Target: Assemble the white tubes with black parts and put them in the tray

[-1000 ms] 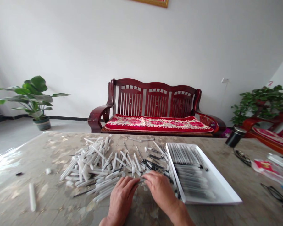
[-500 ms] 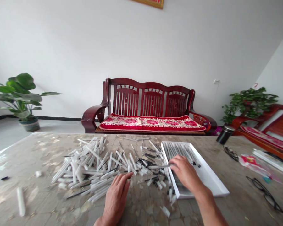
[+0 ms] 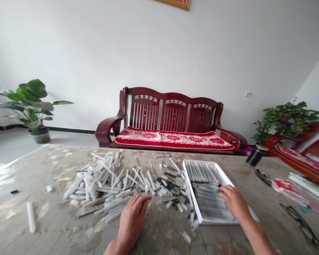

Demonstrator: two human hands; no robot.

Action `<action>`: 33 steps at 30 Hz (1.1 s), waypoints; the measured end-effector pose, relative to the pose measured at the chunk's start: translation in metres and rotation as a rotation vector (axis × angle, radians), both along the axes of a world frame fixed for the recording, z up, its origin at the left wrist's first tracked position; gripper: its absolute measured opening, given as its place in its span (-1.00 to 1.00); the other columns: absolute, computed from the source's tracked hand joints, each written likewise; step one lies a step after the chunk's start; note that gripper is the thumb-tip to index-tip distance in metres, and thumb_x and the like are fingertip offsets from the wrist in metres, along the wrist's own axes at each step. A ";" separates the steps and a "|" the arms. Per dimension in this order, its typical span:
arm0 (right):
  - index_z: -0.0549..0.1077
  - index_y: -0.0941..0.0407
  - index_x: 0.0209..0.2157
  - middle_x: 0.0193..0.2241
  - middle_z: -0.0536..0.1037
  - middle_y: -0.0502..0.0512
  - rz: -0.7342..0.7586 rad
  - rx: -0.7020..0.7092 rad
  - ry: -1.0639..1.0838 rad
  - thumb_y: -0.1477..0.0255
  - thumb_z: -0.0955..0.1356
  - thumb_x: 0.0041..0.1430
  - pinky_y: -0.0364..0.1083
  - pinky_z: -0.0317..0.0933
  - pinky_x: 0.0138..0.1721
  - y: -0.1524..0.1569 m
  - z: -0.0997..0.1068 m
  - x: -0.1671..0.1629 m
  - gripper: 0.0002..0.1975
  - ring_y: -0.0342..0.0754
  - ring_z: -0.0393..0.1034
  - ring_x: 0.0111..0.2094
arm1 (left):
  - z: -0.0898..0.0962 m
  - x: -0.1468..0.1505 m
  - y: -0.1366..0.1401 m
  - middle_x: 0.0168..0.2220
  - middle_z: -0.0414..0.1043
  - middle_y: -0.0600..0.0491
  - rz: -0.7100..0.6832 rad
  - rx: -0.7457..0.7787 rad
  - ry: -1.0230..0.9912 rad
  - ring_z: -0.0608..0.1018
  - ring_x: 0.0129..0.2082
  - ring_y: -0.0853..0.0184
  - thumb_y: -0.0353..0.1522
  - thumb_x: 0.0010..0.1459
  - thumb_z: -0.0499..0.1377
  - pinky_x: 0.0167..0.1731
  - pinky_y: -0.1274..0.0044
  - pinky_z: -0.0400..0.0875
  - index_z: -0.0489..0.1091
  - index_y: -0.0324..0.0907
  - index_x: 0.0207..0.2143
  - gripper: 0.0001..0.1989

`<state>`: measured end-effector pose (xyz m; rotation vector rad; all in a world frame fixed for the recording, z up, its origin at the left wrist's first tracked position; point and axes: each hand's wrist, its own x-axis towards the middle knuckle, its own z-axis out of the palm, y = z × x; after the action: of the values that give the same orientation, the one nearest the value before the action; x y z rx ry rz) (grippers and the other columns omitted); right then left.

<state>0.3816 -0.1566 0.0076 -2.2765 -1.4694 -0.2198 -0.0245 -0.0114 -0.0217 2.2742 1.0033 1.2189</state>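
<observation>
My left hand (image 3: 133,217) rests on the table in front of a loose pile of white translucent tubes (image 3: 106,187); its fingers are loosely stretched and nothing shows in them. Over the right side of a shallow white box (image 3: 199,214), my right hand (image 3: 234,201) has its fingertips closed at the end of a slim grey pen (image 3: 204,184) that lies across the box. Rows of similar grey, clear pens (image 3: 210,203) fill much of the box. Between the pile and the box are scattered small black and clear caps (image 3: 175,202).
One tube (image 3: 31,216) and a small white piece (image 3: 49,188) lie apart at left. To the right are a black canister (image 3: 256,156), eyeglasses (image 3: 300,223) and a plastic packet (image 3: 288,189). A wooden bench (image 3: 172,113) stands behind the table.
My right hand has carried the pen rightward from the box's left edge to inside it. The pens in the box's front part are now uncovered. My left hand has stayed about in place.
</observation>
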 end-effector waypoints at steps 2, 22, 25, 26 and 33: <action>0.61 0.02 -0.33 -0.26 0.60 0.15 0.026 -0.021 0.026 0.40 0.27 0.06 0.00 0.27 -0.08 0.003 -0.006 0.008 -0.74 0.09 0.46 -0.17 | 0.000 -0.001 -0.001 -0.34 0.57 0.05 0.003 -0.008 0.004 0.59 -0.28 0.29 -0.27 0.30 0.04 -0.26 0.51 0.47 0.51 -0.06 -0.26 -0.76; 0.41 0.10 0.02 0.01 0.46 0.15 0.295 -0.186 0.040 0.29 0.34 0.29 0.05 0.37 -0.07 0.123 0.014 -0.227 -0.69 0.01 0.43 -0.07 | -0.001 -0.008 0.011 -0.28 0.60 0.07 0.182 -0.193 -0.011 0.62 -0.26 0.27 -0.30 0.25 0.03 -0.24 0.49 0.45 0.52 -0.03 -0.26 -0.75; 0.37 0.11 0.06 0.04 0.43 0.15 0.266 -0.202 0.016 0.29 0.34 0.30 0.10 0.37 -0.06 0.141 0.010 -0.240 -0.65 0.02 0.41 -0.05 | -0.001 -0.008 0.013 -0.27 0.61 0.07 0.182 -0.215 -0.016 0.62 -0.26 0.27 -0.31 0.24 0.03 -0.24 0.50 0.45 0.53 -0.03 -0.26 -0.75; 0.38 0.11 0.05 0.04 0.43 0.14 0.251 -0.212 0.008 0.28 0.34 0.29 0.09 0.37 -0.06 0.145 0.009 -0.243 -0.65 0.02 0.41 -0.05 | -0.001 -0.007 0.013 -0.27 0.62 0.07 0.178 -0.223 -0.018 0.63 -0.27 0.27 -0.30 0.24 0.03 -0.25 0.51 0.45 0.53 -0.03 -0.26 -0.75; 0.52 0.15 -0.27 -0.28 0.62 0.25 0.162 -0.258 -0.070 0.48 0.35 0.19 -0.11 0.27 -0.27 0.148 0.007 -0.250 -0.90 0.06 0.55 -0.22 | -0.005 0.000 0.012 -0.30 0.62 0.03 0.115 -0.279 -0.060 0.63 -0.29 0.24 -0.29 0.23 0.04 -0.26 0.50 0.44 0.54 -0.04 -0.27 -0.74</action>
<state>0.1320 -0.0082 0.0150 -2.3503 -1.8001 -0.0656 -0.0249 0.0006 -0.0265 1.9785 1.2126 1.1059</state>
